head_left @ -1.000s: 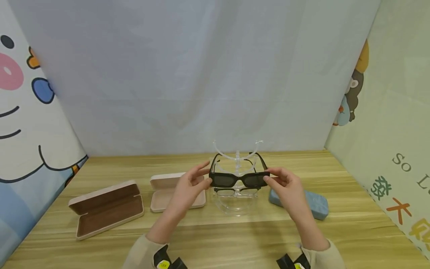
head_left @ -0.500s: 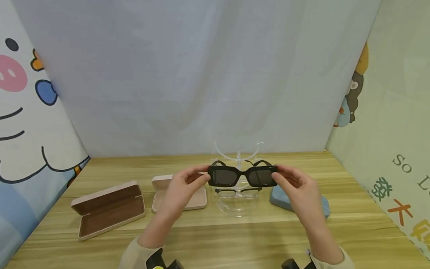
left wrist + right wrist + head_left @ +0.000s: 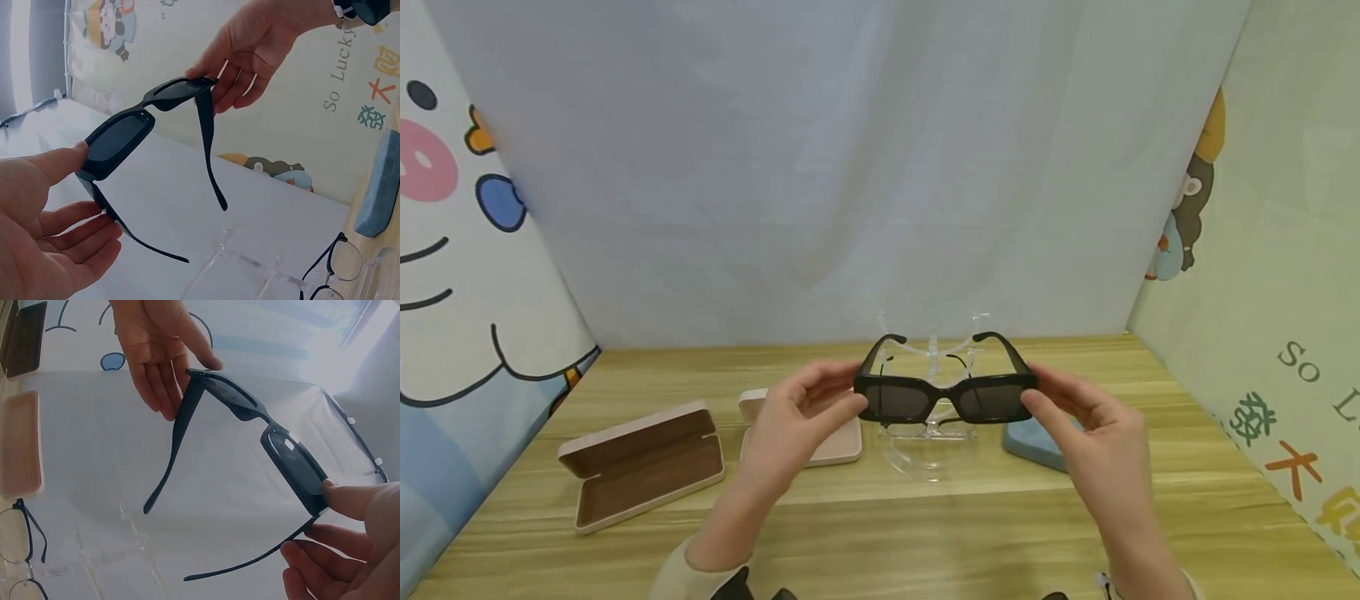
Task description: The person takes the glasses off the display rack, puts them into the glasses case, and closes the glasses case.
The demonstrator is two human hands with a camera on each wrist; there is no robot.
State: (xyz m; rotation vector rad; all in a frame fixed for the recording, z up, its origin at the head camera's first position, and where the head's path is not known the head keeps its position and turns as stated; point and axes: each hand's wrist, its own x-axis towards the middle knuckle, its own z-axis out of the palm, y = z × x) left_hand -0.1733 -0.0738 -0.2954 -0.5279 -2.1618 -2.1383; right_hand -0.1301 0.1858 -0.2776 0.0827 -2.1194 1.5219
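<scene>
Black-framed sunglasses [image 3: 895, 402] with dark lenses are held up in front of a clear display stand [image 3: 933, 348]. My left hand [image 3: 793, 425] pinches one end of the frame between thumb and fingers. At the other end, my right hand [image 3: 1105, 433] holds the frame the same way. Both temples are unfolded and point away from me, as the left wrist view shows. Dark-rimmed eyeglasses [image 3: 347, 259] with clear lenses sit on a lower level of the stand, partly hidden behind the sunglasses in the head view.
On the left lies an opened glasses case [image 3: 647, 487] with brown lining. A second opened case [image 3: 840, 450], pale pink, is partly covered by my left hand. A blue case [image 3: 1033, 442] lies right of the stand, partly behind my right hand. A pale curtain [image 3: 850, 167] hangs behind.
Both hands have drawn the sunglasses away from the stand and nearer to me, spreading slightly apart with them. The lenses first tilted up, then down again. Cases and stand stay put.
</scene>
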